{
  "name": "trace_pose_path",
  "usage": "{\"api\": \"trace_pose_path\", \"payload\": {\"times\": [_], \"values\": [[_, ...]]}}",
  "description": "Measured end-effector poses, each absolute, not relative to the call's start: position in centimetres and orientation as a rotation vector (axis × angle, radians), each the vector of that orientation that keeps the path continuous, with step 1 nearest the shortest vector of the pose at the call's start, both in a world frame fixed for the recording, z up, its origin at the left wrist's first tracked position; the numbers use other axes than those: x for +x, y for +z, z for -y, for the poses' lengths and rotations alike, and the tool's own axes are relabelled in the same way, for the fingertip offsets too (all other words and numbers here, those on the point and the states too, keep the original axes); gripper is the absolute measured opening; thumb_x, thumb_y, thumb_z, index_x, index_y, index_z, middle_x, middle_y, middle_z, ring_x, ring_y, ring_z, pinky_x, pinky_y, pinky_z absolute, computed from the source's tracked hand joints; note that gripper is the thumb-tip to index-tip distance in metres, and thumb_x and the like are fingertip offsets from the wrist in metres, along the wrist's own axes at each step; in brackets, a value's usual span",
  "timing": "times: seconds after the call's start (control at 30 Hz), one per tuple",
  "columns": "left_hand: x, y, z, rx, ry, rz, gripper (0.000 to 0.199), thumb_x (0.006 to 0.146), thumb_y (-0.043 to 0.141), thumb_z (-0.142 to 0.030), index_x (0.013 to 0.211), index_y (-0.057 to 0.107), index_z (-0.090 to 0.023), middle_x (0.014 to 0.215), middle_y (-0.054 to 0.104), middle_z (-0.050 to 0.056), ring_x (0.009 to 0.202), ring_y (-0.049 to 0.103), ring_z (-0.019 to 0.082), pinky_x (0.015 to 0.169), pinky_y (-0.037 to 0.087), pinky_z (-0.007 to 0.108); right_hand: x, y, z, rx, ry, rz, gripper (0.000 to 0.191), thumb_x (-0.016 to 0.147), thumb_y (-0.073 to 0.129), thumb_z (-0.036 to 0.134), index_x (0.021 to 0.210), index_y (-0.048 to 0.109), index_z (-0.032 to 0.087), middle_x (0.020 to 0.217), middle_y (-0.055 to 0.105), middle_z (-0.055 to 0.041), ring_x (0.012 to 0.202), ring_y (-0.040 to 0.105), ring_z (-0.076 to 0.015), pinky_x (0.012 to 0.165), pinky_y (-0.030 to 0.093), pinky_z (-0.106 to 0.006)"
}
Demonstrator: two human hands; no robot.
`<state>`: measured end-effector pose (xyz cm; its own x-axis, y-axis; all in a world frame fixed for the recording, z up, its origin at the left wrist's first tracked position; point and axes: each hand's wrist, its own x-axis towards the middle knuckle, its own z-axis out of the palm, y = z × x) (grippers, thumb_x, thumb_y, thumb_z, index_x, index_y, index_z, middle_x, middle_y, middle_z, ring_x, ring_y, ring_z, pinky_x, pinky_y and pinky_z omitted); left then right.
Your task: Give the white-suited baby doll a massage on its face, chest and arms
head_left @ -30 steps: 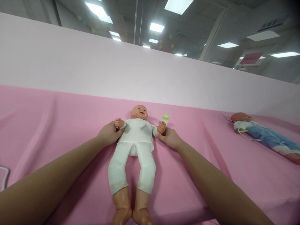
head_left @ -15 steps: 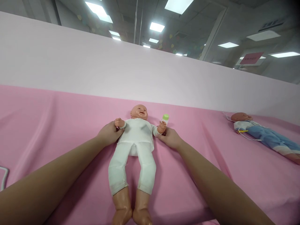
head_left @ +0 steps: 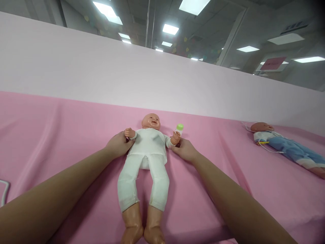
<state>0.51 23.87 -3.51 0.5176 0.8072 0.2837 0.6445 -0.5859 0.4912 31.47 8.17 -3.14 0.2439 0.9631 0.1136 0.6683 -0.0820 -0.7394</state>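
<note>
A baby doll (head_left: 148, 144) in a white top and white trousers lies on its back, its bare feet towards me. My left hand (head_left: 118, 145) is closed around the doll's arm on the left, the thumb resting near the sleeve cuff. On the other side my right hand (head_left: 187, 150) grips the doll's other arm just below its small hand. Most of my fingertips are hidden under the doll's arms. Beside the right-hand doll fist stands a small white bottle with a green cap (head_left: 179, 127), partly covered by that fist.
A pink cloth (head_left: 76, 135) with soft folds covers the surface, up against a white wall (head_left: 127, 74). At the far right lies a second doll (head_left: 291, 145) in blue clothes with thin white tubing. A white curved frame (head_left: 5, 193) shows at the left edge.
</note>
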Motion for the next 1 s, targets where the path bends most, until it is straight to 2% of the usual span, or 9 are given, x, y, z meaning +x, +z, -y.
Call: {"api": "trace_pose_path", "payload": {"times": [1.0], "values": [[0.44, -3.90, -24.16, 2.440, 0.718, -1.201, 0.025, 0.092, 0.054, -0.050, 0.086, 0.058, -0.025, 0.079, 0.071, 0.001, 0.075, 0.067, 0.025, 0.063, 0.041, 0.033, 31.63, -3.33, -8.26, -1.857, 0.528, 1.499, 0.031, 0.088, 0.069, 0.047, 0.109, 0.069, 0.023, 0.109, 0.076, -0.0057, 0.102, 0.071, -0.0286, 0.081, 0.052, -0.035]]}}
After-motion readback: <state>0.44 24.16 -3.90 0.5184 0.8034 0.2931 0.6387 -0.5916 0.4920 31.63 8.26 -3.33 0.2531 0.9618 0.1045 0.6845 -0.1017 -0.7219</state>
